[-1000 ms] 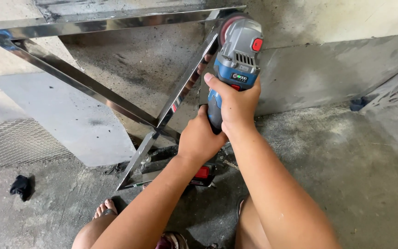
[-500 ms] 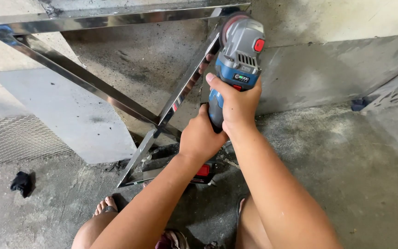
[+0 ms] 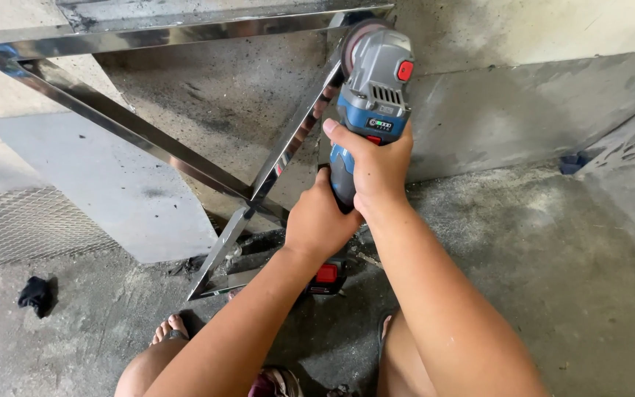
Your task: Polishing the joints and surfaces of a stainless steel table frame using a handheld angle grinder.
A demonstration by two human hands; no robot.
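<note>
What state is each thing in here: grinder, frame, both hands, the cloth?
Grinder: held in both hands, disc at the frame's upper corner.
Frame: shiny, propped against the wall.
Left hand: gripping the grinder's lower body.
Right hand: wrapped around its middle.
Cloth: crumpled on the floor.

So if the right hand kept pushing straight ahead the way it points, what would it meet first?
Probably the shiny steel frame: the right hand aims the angle grinder up at its top corner, concrete wall behind. Depth is unclear.

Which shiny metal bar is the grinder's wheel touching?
The steep diagonal bar rising to the top right corner; the grinder meets its upper end. The other diagonal is clear.
</note>
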